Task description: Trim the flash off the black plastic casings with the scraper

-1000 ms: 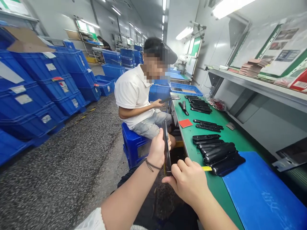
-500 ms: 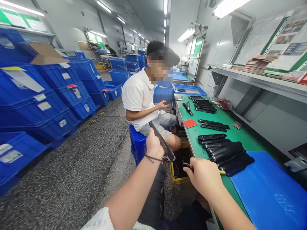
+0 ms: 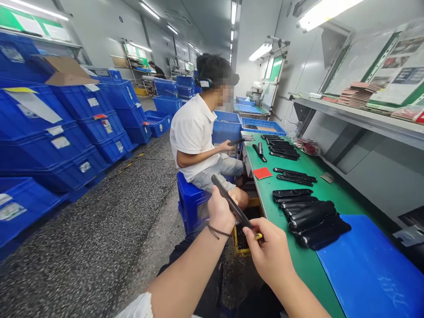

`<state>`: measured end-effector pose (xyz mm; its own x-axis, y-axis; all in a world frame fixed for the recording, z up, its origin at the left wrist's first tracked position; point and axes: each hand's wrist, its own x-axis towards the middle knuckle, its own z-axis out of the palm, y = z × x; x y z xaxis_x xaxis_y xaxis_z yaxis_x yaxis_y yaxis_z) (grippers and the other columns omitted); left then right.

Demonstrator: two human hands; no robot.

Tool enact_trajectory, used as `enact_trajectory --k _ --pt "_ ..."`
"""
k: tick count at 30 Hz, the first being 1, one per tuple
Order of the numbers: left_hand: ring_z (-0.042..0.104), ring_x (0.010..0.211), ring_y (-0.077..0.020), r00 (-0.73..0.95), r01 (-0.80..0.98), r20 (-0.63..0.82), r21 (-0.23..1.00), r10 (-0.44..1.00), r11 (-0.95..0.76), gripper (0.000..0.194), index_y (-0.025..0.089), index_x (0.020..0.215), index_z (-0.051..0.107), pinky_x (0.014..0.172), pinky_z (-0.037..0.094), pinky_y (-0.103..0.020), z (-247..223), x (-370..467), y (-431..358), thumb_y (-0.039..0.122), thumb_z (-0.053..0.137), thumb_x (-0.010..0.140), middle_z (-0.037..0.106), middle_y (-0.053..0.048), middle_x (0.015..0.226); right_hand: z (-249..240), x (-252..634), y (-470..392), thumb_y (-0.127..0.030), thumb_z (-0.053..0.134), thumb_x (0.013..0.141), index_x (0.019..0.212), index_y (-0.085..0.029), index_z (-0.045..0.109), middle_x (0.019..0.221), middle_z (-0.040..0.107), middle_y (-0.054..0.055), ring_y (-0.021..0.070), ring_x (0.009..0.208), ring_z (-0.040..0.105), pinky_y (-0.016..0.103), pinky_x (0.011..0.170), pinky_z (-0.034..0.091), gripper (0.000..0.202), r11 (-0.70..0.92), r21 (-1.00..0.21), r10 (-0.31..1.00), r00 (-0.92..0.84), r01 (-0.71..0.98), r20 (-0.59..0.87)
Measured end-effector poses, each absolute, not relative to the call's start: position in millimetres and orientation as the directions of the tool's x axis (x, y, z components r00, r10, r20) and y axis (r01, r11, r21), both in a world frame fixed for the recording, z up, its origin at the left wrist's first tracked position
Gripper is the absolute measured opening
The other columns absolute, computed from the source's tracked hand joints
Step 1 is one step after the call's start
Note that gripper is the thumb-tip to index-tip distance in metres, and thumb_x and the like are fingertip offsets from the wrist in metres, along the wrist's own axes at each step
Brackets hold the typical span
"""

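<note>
My left hand (image 3: pixel 219 213) is closed round a long, narrow black plastic part (image 3: pixel 226 193), which slants from upper left to lower right above my lap. At its lower end is my right hand (image 3: pixel 270 248), pinching a slim yellow-handled tool (image 3: pixel 258 236). The tool's tip is hidden by the fingers and the black part. The right fingertips touch or almost touch that part; I cannot tell which. To the right, a row of similar black parts (image 3: pixel 311 210) lies on the green bench top (image 3: pixel 300 265).
A yellow crate (image 3: pixel 243 252) stands on the floor below my hands. A co-worker in a white shirt (image 3: pixel 192 128) sits ahead on a blue stool (image 3: pixel 188 194), holding a dark part. A blue sheet (image 3: pixel 371 260) and red card (image 3: pixel 262 172) lie on the bench. Blue bins (image 3: pixel 59 141) are stacked left.
My right hand has moved left and up with the yellow-handled tool, to the lower end of the black part. My left hand has shifted slightly right and down. The co-worker's head has turned away.
</note>
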<state>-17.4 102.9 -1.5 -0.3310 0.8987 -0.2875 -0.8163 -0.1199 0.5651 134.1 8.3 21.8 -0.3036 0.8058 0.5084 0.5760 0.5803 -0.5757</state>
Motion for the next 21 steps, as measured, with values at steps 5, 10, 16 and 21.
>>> enact_trajectory --k 5,10,16,21 --pt "0.067 0.105 -0.0249 -0.482 -0.496 -0.043 0.837 0.875 -0.232 0.036 0.018 0.106 0.068 0.081 0.054 -0.031 2 -25 77 0.022 0.085 0.074 0.069 -0.012 0.119 38 147 11 -0.024 0.054 0.102 0.084 -0.02 0.06 0.068 0.05 -0.004 0.0107 0.058 0.046 0.024 0.056 0.035 0.02 0.639 -0.519 0.71 -0.177 0.568 0.681" --pt "0.065 0.107 -0.0294 -0.013 0.391 0.758 0.604 0.652 -0.694 0.024 0.021 0.108 0.072 0.097 0.046 -0.042 5 -36 49 0.035 0.057 0.096 0.073 -0.013 0.112 55 145 -1 -0.026 0.058 0.102 0.081 -0.021 0.059 0.068 0.053 -0.004 0.0104 0.058 0.047 0.024 0.054 0.035 0.021 0.622 -0.59 0.765 -0.241 0.515 0.597" --pt "0.049 0.058 -0.0188 0.121 0.585 0.8 0.42 0.588 -0.693 0.041 0.022 0.066 0.052 0.062 0.033 -0.035 -14 -43 61 0.025 0.038 0.104 0.055 -0.003 0.06 64 157 4 -0.018 0.047 0.104 0.131 -0.023 0.061 0.11 0.069 0.007 0.0187 0.092 0.068 0.028 0.076 0.05 0.031 0.417 -0.543 0.908 -0.307 0.729 0.285" --pt "0.046 0.056 -0.0172 0.157 0.529 0.8 0.428 0.58 -0.733 0.04 0.022 0.064 0.048 0.063 0.033 -0.034 -10 -53 66 0.021 0.038 0.103 0.053 -0.001 0.059 64 183 18 0.002 0.044 0.089 0.164 -0.036 0.035 0.102 0.07 0.005 0.0224 0.084 0.069 0.03 0.064 0.039 0.085 0.392 -0.077 0.92 -0.392 0.917 0.011"
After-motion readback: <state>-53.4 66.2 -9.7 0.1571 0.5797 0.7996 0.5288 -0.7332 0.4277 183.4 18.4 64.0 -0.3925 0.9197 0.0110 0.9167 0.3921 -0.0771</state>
